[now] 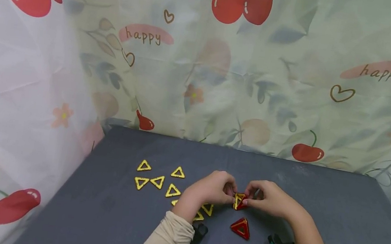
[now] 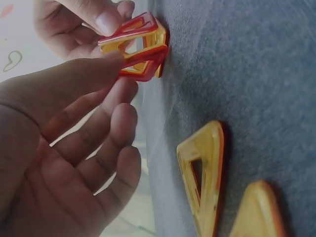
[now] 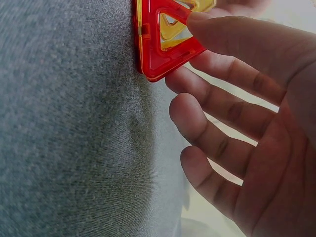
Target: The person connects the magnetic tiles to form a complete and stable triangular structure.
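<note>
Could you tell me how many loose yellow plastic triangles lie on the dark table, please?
8 yellow plastic triangles: five left of the left forearm, one partly hidden at its left edge, two right of it. It may hide more.

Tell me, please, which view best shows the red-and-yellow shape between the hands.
The left wrist view: the shape is large and wholly in frame, though the left hand covers part. The right wrist view shows a red side larger, but cut off at the top; the head view shows it small, partly hidden.
</note>
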Tool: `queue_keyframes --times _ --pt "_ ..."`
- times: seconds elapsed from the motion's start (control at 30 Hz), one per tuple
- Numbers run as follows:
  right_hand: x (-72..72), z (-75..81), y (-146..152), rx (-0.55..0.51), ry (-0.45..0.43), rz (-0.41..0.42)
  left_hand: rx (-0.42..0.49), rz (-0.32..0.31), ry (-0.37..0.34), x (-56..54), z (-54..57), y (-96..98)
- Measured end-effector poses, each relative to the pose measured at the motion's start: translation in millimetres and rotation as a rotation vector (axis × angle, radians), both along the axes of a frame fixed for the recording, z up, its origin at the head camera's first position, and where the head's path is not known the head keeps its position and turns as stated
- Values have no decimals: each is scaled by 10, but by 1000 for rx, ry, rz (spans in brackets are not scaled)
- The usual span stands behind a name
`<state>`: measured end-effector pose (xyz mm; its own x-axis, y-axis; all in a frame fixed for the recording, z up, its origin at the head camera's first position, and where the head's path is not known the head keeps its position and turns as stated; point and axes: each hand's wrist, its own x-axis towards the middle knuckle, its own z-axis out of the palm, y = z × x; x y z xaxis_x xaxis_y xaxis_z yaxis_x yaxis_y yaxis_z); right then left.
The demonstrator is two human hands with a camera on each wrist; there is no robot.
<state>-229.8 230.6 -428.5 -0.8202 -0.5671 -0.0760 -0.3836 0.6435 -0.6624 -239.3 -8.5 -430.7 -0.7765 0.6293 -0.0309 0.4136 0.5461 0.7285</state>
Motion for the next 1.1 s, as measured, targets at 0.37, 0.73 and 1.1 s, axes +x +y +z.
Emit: queue_keyframes --times 0.37,0.73,1.1 --pt "-2 10 -7 -1 4 0 39 8 0 13 7 42" --pt "10 -1 2 -2 5 -2 28 7 -4 20 22 20" --pt "21 28 -16 9 12 -23 64 61 -4 -2 68 -124"
